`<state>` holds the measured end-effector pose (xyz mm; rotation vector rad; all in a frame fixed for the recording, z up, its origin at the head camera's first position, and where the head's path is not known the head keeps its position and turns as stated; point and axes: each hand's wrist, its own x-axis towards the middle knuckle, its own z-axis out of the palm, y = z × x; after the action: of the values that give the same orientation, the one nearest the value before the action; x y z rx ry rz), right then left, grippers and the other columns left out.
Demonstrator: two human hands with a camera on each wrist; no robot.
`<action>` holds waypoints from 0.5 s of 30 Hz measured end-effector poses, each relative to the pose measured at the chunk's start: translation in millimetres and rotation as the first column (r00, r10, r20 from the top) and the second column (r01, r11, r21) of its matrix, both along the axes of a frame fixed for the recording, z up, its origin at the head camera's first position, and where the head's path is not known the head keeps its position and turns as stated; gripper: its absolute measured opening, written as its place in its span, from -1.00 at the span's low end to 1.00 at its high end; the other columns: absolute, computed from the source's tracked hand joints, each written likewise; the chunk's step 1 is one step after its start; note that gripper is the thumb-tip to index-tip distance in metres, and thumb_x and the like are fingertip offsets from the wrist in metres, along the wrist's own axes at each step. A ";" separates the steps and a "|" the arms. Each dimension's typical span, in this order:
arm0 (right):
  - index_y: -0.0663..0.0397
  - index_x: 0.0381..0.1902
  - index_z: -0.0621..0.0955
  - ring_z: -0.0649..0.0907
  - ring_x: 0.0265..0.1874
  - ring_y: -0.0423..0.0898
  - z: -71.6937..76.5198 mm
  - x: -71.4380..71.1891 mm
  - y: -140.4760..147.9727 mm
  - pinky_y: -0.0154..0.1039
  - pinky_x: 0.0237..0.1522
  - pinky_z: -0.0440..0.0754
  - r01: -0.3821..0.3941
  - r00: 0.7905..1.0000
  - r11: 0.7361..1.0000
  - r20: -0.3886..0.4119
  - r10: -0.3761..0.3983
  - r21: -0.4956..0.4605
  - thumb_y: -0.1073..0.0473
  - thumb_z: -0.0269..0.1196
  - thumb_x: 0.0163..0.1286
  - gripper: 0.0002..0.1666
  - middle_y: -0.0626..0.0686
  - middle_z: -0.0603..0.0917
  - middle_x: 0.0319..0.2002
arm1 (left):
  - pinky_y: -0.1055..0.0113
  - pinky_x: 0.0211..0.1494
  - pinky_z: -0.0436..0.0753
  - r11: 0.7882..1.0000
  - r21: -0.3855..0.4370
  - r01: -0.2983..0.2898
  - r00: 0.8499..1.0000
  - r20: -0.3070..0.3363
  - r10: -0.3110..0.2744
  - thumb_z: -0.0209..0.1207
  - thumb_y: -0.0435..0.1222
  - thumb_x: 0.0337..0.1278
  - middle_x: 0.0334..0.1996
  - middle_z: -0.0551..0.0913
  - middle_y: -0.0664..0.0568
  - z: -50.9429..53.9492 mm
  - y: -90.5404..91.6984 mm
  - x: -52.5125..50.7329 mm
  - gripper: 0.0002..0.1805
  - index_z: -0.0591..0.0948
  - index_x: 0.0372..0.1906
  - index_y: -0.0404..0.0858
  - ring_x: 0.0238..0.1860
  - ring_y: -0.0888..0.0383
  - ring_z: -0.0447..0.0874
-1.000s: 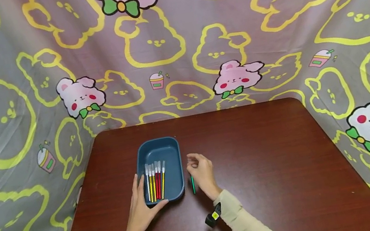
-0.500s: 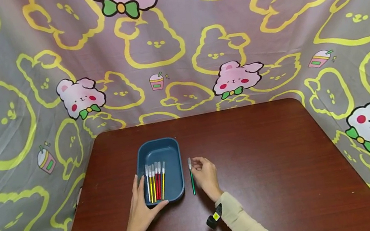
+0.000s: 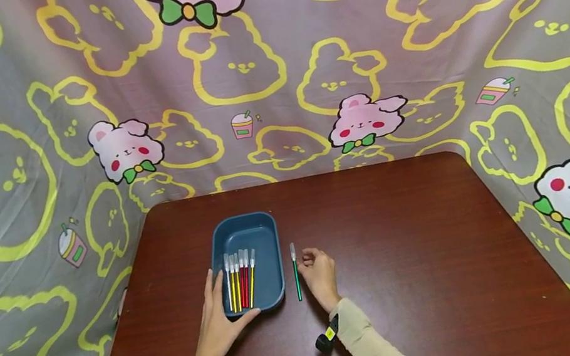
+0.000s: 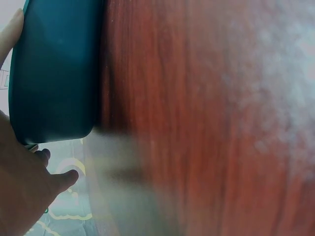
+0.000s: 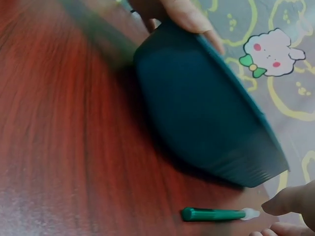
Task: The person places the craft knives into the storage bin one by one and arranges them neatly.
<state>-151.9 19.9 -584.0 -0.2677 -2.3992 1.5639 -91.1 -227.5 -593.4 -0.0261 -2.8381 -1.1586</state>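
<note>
A blue rectangular tray (image 3: 241, 224) stands on the table. Inside it, several slim capped craft knives (image 3: 240, 281) with silver, yellow and red metallic handles lie side by side. My left hand (image 3: 216, 330) rests against the tray's near left corner, fingers spread along the left rim and thumb along the near rim. To the right of the tray, a green craft knife (image 3: 297, 277) with a translucent cap lies alone on the table, its cap pointing away. My right hand (image 3: 319, 277) is just right of that knife, fingers loosely bent, holding nothing.
The brown wooden table (image 3: 419, 256) extends to the right of my hands. Patterned cloth (image 3: 267, 79) hangs behind it and at both sides. A small black camera (image 3: 325, 339) is strapped to my right wrist.
My right hand has let go of the green craft knife and drawn back slightly to the right and nearer. The knife stays on the table. My left hand and the tray have not moved.
</note>
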 end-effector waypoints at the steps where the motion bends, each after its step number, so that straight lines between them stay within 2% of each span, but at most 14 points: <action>1: 0.44 -0.13 0.75 0.81 -0.30 0.12 -1.5 0.5 -0.4 0.02 -0.17 0.79 0.005 1.000 1.000 0.008 -0.005 0.004 0.50 0.49 0.15 -0.71 0.25 0.80 -0.27 | -0.53 0.43 0.23 1.000 -0.001 0.002 1.000 -0.003 -0.002 0.59 0.17 -0.05 0.72 -0.17 -0.21 -0.3 -0.4 0.2 0.37 0.00 0.73 -0.12 0.61 -0.43 0.01; 7: 0.38 -0.14 0.76 0.82 -0.30 0.10 -8.7 2.5 -1.3 0.05 -0.10 0.76 0.032 0.998 0.999 0.056 -0.033 0.021 0.45 0.53 0.12 -0.69 0.21 0.81 -0.26 | -0.52 0.43 0.24 1.000 0.002 0.010 1.000 -0.011 -0.010 0.57 0.22 -0.06 0.72 -0.16 -0.20 -2.4 -2.1 0.9 0.39 -0.02 0.74 -0.08 0.62 -0.41 0.01; 15: 0.34 -0.16 0.78 0.82 -0.31 0.05 -11.8 0.5 -2.4 0.04 -0.10 0.75 0.055 0.997 0.997 0.055 -0.058 0.056 0.45 0.54 0.10 -0.70 0.16 0.82 -0.27 | -0.52 0.44 0.23 1.000 0.013 0.008 1.000 -0.008 -0.008 0.57 0.23 -0.06 0.72 -0.18 -0.16 -2.7 -2.7 1.0 0.39 -0.02 0.74 -0.07 0.63 -0.39 -0.01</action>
<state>-151.4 17.5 -595.8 -0.3701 -2.4501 1.4837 -90.1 -230.2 -596.2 -0.0412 -2.8258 -1.1757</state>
